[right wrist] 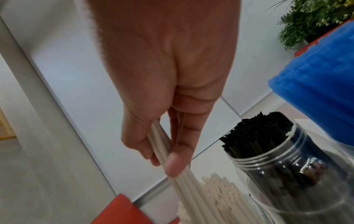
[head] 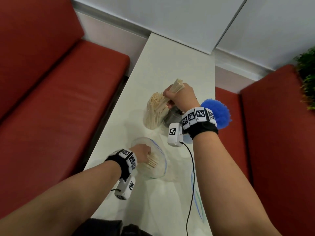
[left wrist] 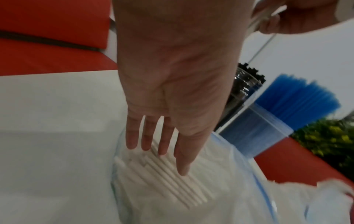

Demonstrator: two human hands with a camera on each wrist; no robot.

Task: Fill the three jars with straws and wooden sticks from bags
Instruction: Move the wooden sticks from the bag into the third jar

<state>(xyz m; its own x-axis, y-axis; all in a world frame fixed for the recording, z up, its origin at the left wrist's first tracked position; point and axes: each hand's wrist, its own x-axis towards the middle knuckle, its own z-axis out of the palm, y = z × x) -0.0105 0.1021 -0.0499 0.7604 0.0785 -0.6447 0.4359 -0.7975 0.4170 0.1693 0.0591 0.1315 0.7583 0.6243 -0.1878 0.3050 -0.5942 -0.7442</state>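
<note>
Right hand [head: 180, 97] grips a bundle of pale wooden sticks [head: 177, 86] over the crowded clear jar [head: 154, 113] at twelve o'clock; they could snag and spill. Left hand [head: 141, 153], fingers [left wrist: 149, 139] straight, reaches into the clear zip bag [head: 160, 160].

jars [head: 153, 114]: 3 | open bag [head: 153, 160]: 1 | hands [head: 180, 96]: 2

I sit at a narrow white table [head: 179, 62] abutting a pale panelled wall [head: 170, 19]. Red upholstered benches flank it, left [head: 56, 79] and right [head: 272, 133]. Green foliage [head: 306, 74], possibly artificial, stands behind the right bench. Lighting even.
</note>
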